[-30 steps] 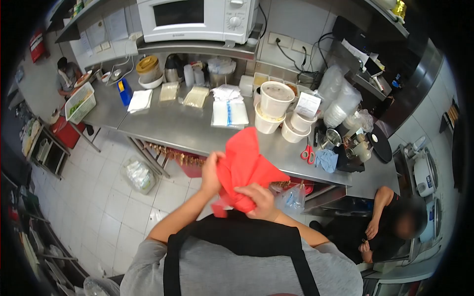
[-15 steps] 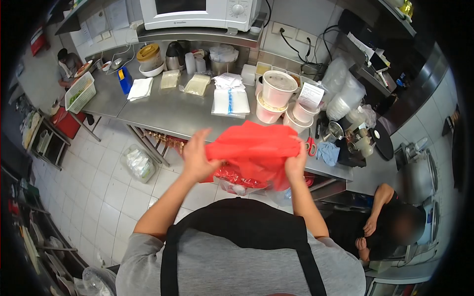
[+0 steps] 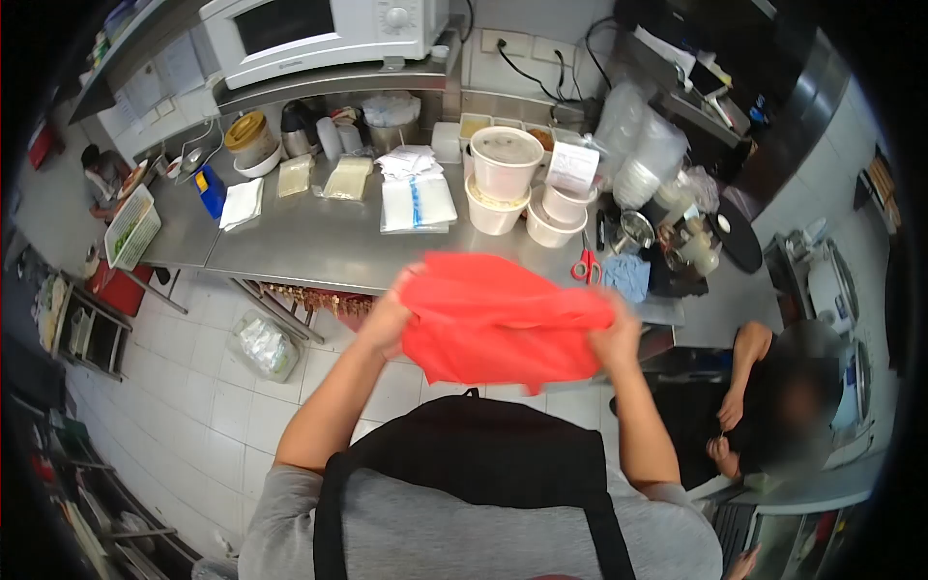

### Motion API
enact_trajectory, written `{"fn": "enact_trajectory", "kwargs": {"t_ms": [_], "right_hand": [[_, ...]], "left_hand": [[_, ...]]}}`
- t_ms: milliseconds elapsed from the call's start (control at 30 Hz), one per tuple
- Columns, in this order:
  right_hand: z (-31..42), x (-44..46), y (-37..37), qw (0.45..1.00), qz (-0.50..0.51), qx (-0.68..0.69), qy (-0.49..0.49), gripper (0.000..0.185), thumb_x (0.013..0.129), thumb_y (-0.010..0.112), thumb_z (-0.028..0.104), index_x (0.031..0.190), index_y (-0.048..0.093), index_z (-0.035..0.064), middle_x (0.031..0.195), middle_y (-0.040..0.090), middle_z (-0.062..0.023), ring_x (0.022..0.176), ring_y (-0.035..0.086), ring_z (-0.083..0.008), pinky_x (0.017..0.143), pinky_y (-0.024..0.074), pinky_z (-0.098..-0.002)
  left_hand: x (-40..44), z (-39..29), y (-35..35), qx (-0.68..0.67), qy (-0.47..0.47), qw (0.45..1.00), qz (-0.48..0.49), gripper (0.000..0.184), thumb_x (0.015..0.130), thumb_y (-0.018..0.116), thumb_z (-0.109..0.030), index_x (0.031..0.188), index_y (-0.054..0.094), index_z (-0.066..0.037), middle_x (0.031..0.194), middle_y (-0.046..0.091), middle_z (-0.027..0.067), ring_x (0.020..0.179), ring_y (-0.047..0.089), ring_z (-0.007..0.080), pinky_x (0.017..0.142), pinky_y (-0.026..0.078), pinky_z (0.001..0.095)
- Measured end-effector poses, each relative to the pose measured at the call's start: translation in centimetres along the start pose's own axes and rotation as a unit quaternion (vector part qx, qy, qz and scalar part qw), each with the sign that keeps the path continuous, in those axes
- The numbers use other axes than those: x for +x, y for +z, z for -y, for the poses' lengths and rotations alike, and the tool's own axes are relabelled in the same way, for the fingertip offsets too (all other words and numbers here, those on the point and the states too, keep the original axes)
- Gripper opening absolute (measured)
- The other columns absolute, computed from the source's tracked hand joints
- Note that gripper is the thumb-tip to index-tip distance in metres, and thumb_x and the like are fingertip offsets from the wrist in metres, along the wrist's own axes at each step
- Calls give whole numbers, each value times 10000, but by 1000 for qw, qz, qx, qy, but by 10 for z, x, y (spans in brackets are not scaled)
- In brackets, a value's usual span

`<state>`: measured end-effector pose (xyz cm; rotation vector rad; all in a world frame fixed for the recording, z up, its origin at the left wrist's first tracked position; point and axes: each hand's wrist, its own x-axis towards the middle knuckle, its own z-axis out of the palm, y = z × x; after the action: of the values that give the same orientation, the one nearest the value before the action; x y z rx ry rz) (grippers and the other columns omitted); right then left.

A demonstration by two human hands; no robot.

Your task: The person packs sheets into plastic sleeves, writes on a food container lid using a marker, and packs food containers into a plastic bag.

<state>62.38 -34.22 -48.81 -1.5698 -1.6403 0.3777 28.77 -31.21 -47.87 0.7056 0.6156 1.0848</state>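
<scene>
A red bag (image 3: 498, 324), soft and slightly blurred, is stretched between my hands in front of my apron. My left hand (image 3: 387, 321) is closed on its left edge, with the fingers partly behind the material. At the opposite edge my right hand (image 3: 617, 336) grips the bag, fingers wrapped round it. Just beyond the bag, on the steel counter (image 3: 319, 256), stand lidded tubs, one stack (image 3: 503, 179) of two and a shorter pair (image 3: 559, 215) with a paper slip (image 3: 573, 166) on top. Red-handled scissors (image 3: 586, 266) lie near my right hand.
A blue cloth (image 3: 626, 278) and jars (image 3: 633, 232) sit at the counter's right. Packets of napkins (image 3: 418, 203) lie along the middle. A microwave (image 3: 324, 39) is on the shelf above. A person in black (image 3: 691, 416) is close on my right. A clear bag (image 3: 264, 345) rests on the floor.
The red bag has come down and nearer my body, spread wider between my hands. My left hand, more open before, now closes on its edge. The camera view has shifted slightly.
</scene>
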Motion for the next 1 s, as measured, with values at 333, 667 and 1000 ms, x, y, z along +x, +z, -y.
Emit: {"fn": "enact_trajectory", "kwargs": {"t_ms": [333, 667, 1000], "right_hand": [[16, -42, -12, 754, 197, 615, 119, 826, 715, 600, -11, 1461, 248, 17, 1440, 396, -117, 1301, 419, -213, 1066, 347, -354], [-88, -35, -18, 992, -113, -58, -23, 425, 735, 687, 10, 1155, 633, 50, 1020, 682, -133, 898, 653, -175, 814, 506, -291], [20, -73, -26, 665, 158, 711, 166, 818, 738, 611, -48, 1464, 247, 44, 1466, 348, -149, 1317, 404, -262, 1068, 370, -411]], "left_hand": [[29, 42, -64, 644, 149, 707, -253, 544, 715, 687, 0, 1206, 485, -119, 922, 610, 125, 731, 611, 256, 696, 493, 362], [5, 10, 5, -38, -34, 994, 98, 838, 745, 737, -59, 1432, 268, -164, 1406, 377, 155, 1233, 472, 270, 985, 455, 433], [51, 39, -84, 731, 108, 640, -210, 608, 755, 716, -108, 1273, 399, -122, 839, 613, 88, 768, 618, 244, 668, 483, 366]]}}
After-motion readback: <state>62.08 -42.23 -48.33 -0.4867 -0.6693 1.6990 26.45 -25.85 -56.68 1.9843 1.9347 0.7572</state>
